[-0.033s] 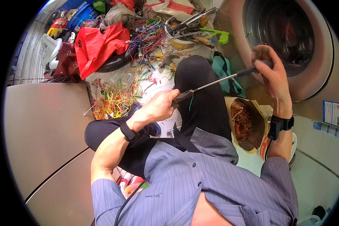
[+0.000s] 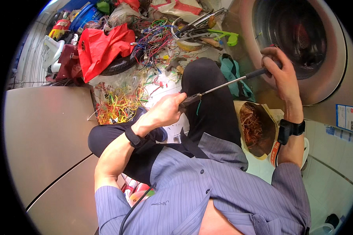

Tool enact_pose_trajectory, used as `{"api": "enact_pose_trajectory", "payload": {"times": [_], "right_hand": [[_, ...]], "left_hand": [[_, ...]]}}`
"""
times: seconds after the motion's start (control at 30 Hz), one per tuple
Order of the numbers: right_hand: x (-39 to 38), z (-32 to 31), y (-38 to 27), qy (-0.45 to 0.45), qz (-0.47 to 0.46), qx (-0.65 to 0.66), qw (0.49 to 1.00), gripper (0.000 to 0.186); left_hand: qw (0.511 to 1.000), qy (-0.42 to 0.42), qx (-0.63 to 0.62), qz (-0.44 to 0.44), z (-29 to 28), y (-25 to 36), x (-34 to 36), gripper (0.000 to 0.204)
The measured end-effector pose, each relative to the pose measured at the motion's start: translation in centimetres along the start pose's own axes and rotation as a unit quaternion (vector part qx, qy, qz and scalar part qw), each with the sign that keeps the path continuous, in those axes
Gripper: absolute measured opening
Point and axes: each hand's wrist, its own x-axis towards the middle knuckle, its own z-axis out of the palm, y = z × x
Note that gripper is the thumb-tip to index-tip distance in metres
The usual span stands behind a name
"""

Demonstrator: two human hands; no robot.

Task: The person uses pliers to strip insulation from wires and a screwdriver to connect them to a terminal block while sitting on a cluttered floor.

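Observation:
My left hand (image 2: 164, 111) is closed around a dark-handled tool (image 2: 190, 100), possibly pliers; its kind is partly hidden by the fingers. A thin metal shaft (image 2: 223, 85) runs from its tip up to the right, into the dark handle (image 2: 256, 73) of what looks like a screwdriver. My right hand (image 2: 279, 72) grips that handle's far end. Just below the point where shaft and left tool meet hangs a short teal wire (image 2: 199, 107). Both tools are over my black-trousered knee (image 2: 208, 78).
A paper bag (image 2: 277, 117) with copper-coloured wire stands right of my knee. Colourful wire piles (image 2: 119, 107) lie to the left, near a red bag (image 2: 102, 49). A tool bucket (image 2: 189, 46) stands ahead. A front-loading washing machine (image 2: 243, 23) borders the right.
My right hand has shifted slightly on the handle. The left hand and its tool stay in place.

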Motion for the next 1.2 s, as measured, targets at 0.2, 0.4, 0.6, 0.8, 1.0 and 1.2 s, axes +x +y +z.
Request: {"api": "enact_pose_trajectory", "payload": {"times": [0.2,0.4,0.6,0.8,1.0,1.2], "right_hand": [[-0.3,0.4,-0.1,0.043,-0.017,-0.047,0.998,0.032],[0.1,-0.2,-0.3,-0.029,0.042,0.064,0.997,0.033],[-0.1,0.1,0.4,0.018,-0.003,0.114,0.993,0.031],[0.6,1.5,0.1,0.052,0.023,0.086,0.995,0.024],[0.1,2.8,-1.4,0.056,-0.057,0.143,0.986,0.020],[1.1,0.1,0.2,-0.005,0.038,0.105,0.994,0.038]], "left_hand": [[1.000,0.005,0.002,0.001,0.1,-0.1,-0.1,0.019],[1.000,0.008,-0.014,0.006,0.0,0.0,-0.1,0.018],[1.000,-0.003,-0.009,-0.008,-0.3,0.4,-0.1,0.020],[1.000,0.004,-0.005,0.006,0.2,-0.3,-0.1,0.020],[1.000,0.000,-0.015,-0.004,0.2,-0.2,-0.2,0.019],[1.000,-0.008,-0.015,-0.012,-0.2,0.2,-0.2,0.019]]}}
